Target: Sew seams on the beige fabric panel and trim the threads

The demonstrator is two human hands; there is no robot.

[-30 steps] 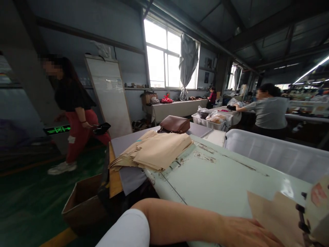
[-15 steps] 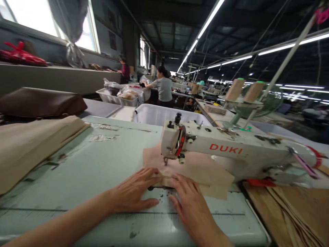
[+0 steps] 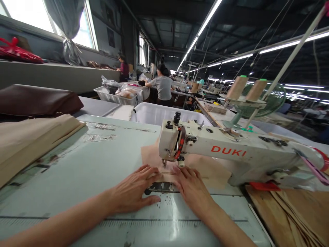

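Here both hands lie flat, palms down, on a tan piece [image 3: 205, 171] spread on the pale green tabletop [image 3: 84, 164]. The left hand [image 3: 133, 188] rests at the piece's near left edge, fingers spread wide and pointing toward the needle, thumb stretched along the tabletop; it grips nothing. The right hand [image 3: 191, 185] lies just beside it, fingers extended and close together, pressing the piece directly in front of the machine head; it also grips nothing. The two hands are near each other but not touching, with the dark needle plate [image 3: 160, 187] showing between them.

The piece runs under the head of the white sewing machine [image 3: 226, 151], marked DUKI in red, and extends behind and to the right of it. Whether the presser foot is down on the piece cannot be told.

At the left edge of the tabletop sits a stack of tan sheets [image 3: 31, 137], with a brown bag [image 3: 38, 99] behind it. A white bin [image 3: 154, 115] stands beyond the machine. Two thread cones [image 3: 238, 87] stand on a rack behind the machine arm, beside a green fan [image 3: 269, 103]. A person in a grey top [image 3: 163, 87] works at a far table.
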